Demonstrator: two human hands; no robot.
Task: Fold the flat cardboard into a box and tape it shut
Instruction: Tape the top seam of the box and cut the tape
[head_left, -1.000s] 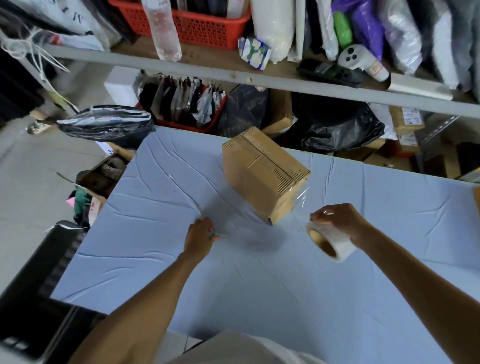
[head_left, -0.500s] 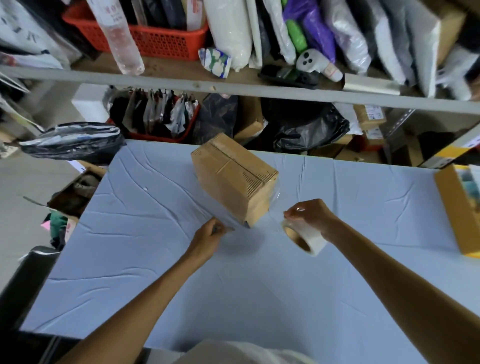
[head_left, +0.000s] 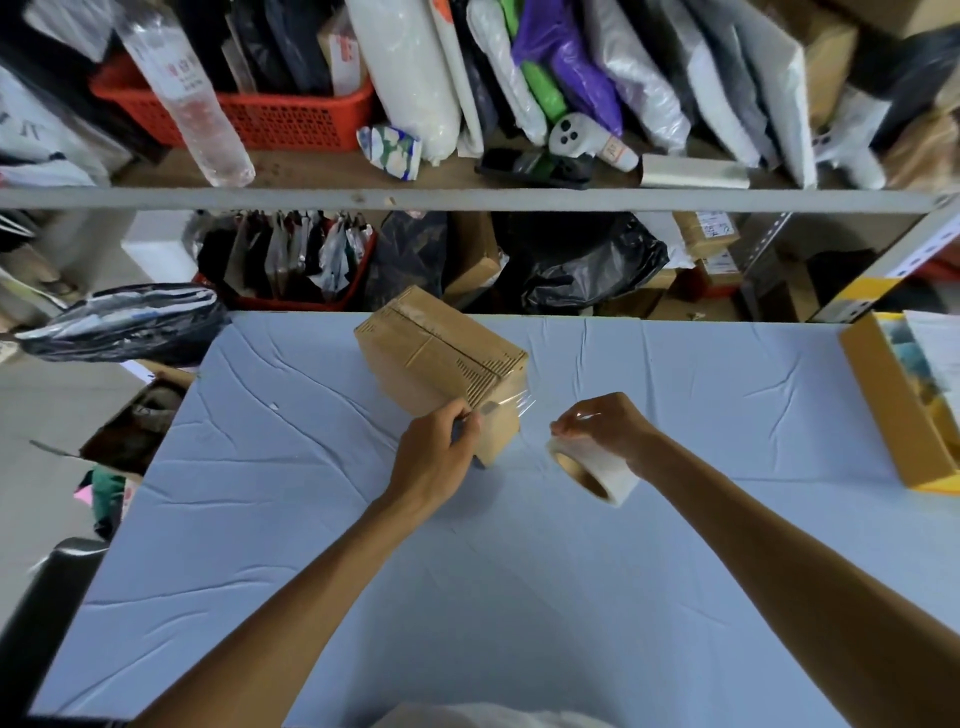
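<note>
Cardboard box (head_left: 436, 358) taping has reached the cutting stage. Nearest, the left hand (head_left: 436, 457), which lay on the blue cloth (head_left: 363, 571) a second ago, has risen to the box's near corner. It pinches a small grey blade (head_left: 484, 410) (a cutter, I judge) against the clear tape (head_left: 519, 405). Beside it the right hand (head_left: 608, 426) grips the tape roll (head_left: 592, 467), strip taut, so severing looks imminent. Beyond, the closed box stands tipped mid-cloth, long axis running far-left to near-right, near end toward the roll.

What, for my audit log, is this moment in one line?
box: folded | left hand: grips small tool at tape strip | right hand: grips tape roll
</note>
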